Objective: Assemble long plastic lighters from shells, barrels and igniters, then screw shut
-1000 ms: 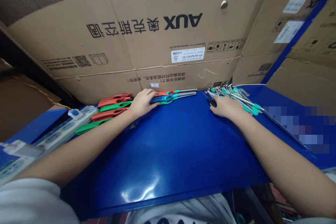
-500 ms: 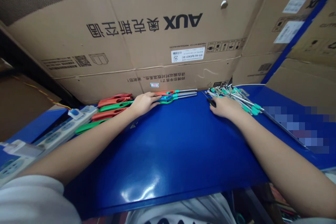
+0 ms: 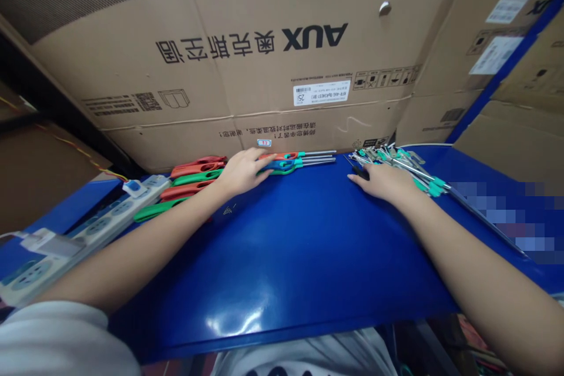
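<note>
My left hand (image 3: 242,171) lies with fingers spread over a row of long-nosed lighters, touching a blue lighter (image 3: 286,164) and an orange lighter (image 3: 282,156) whose metal nozzles point right. More red and green lighter bodies (image 3: 198,176) stick out left of the wrist. On the right, my right hand (image 3: 388,181) rests low with thumb and index finger apart beside a small black-handled screwdriver (image 3: 360,173), which lies partly behind them. Past that hand is a pile of metal rods (image 3: 412,168) with teal ends and thin wires.
A large cardboard sheet (image 3: 247,82) stands along the back of the blue table (image 3: 286,247). A white power strip (image 3: 99,226) with plugs runs along the left. Tiny screw-like pieces (image 3: 229,209) lie near my left forearm. One long thin rod (image 3: 489,220) extends right.
My right thumb and index finger have parted around the black-handled screwdriver, letting it go by the rods. My left hand stays on the lighters, and the view has shifted slightly.
</note>
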The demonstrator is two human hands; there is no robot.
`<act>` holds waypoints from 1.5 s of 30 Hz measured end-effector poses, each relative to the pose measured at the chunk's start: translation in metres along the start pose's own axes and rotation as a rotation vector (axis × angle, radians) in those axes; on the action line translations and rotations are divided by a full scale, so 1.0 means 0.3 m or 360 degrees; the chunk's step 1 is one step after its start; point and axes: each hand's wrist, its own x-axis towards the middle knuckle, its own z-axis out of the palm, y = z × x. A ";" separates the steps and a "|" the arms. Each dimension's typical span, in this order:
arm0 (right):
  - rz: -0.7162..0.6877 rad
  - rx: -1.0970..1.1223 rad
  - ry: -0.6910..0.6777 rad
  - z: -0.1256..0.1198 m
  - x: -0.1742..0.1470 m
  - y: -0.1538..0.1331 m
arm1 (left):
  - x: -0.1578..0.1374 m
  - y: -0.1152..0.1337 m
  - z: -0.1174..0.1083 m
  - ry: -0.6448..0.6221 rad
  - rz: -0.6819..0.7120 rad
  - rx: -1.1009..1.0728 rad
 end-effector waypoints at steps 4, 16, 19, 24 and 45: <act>0.0000 0.0053 0.0270 -0.012 -0.009 -0.005 | -0.014 -0.074 -0.117 -0.0029 -0.0376 0.0030; -0.0486 0.0431 0.0636 0.003 -0.056 -0.088 | -0.240 -0.238 -0.331 -0.0821 -0.0909 -0.0143; -0.0509 0.0476 0.0633 0.010 -0.057 -0.094 | -0.303 -0.220 -0.356 -0.0916 -0.0899 -0.0201; -0.0569 0.0479 0.0616 0.016 -0.056 -0.100 | -0.377 -0.203 -0.314 -0.0999 -0.0904 -0.0207; -0.1760 0.1207 -0.0399 0.012 -0.140 -0.148 | -0.083 0.527 -0.158 -0.0576 0.0045 -0.0531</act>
